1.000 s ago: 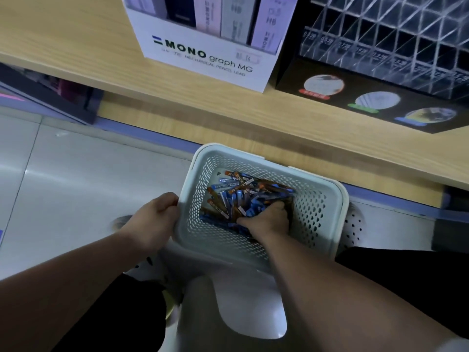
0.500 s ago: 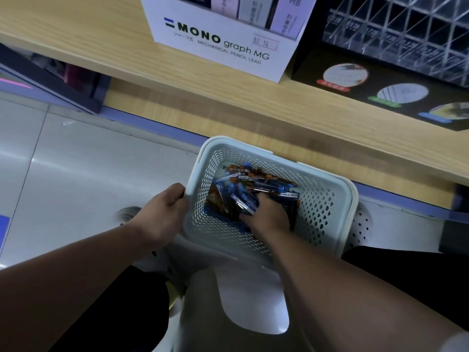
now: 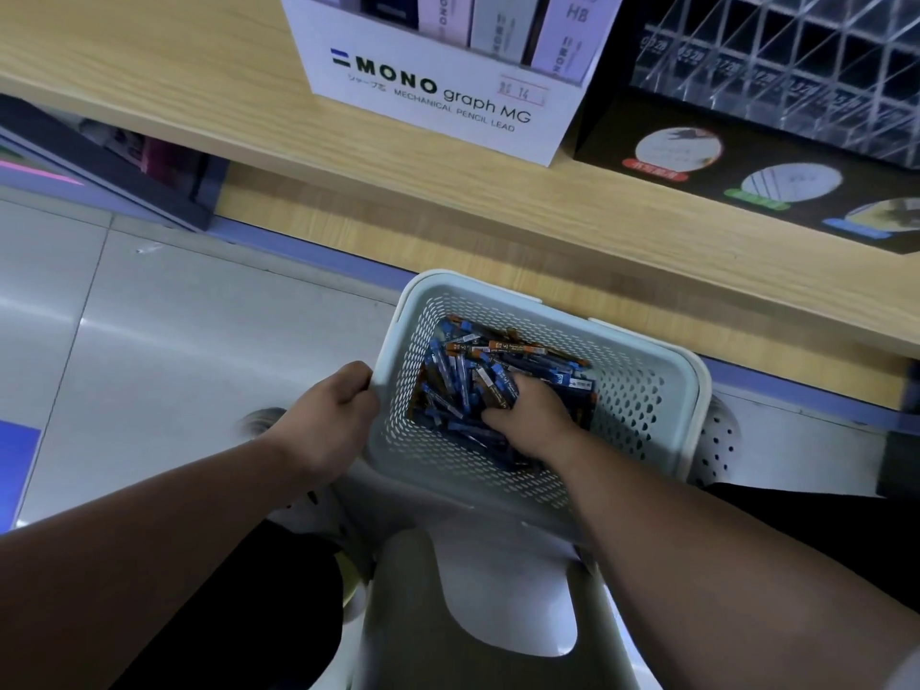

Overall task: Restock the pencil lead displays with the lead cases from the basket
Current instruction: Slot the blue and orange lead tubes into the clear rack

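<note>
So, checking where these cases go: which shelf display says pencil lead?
The white MONO box, left of the black display; its front reads MECHANICAL PENCIL LEAD.

Perforated plastic basket (image 3: 642,420), wood-grain shelf (image 3: 199,92), glossy floor (image 3: 199,351).

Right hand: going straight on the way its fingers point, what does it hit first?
The lead cases; the right hand is dug into that pile. Past them, probably the wall of the basket, though depth is unclear.

Dim, bluish indoor light, soft glare streaking the floor (image 3: 149,341), wide-angle bending at edges, slight blur at right.
</note>
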